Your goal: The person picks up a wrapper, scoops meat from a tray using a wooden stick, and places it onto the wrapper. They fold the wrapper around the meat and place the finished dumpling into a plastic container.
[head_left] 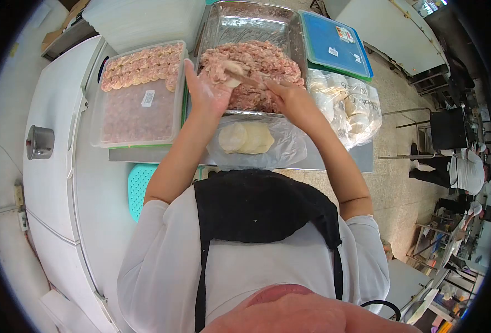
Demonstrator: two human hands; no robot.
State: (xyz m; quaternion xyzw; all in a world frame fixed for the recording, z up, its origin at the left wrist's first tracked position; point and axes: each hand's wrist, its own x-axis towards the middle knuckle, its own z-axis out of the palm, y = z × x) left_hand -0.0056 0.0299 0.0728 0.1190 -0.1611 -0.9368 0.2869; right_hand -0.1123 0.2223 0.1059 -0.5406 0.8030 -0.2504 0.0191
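Observation:
My left hand (209, 94) is cupped over the near left side of a metal pan (256, 26), thumb stretched out. It holds a pale dumpling wrapper (232, 83) with minced meat on it. My right hand (289, 100) grips a thin flat spatula (251, 80), its blade at the wrapper. A large heap of minced meat (276, 61) lies in the pan beneath both hands. Closer to my body, round dough wrappers (245, 137) rest in overlapping stacks on a clear plastic bag (289, 145).
On the left, a plastic tray (97, 125) holds rows of meat dumplings (140, 66). To the right are a blue-lidded container (334, 41) and a bag of wrappers (348, 108). A turquoise stool (140, 186) stands below the table. Another person (461, 172) is far right.

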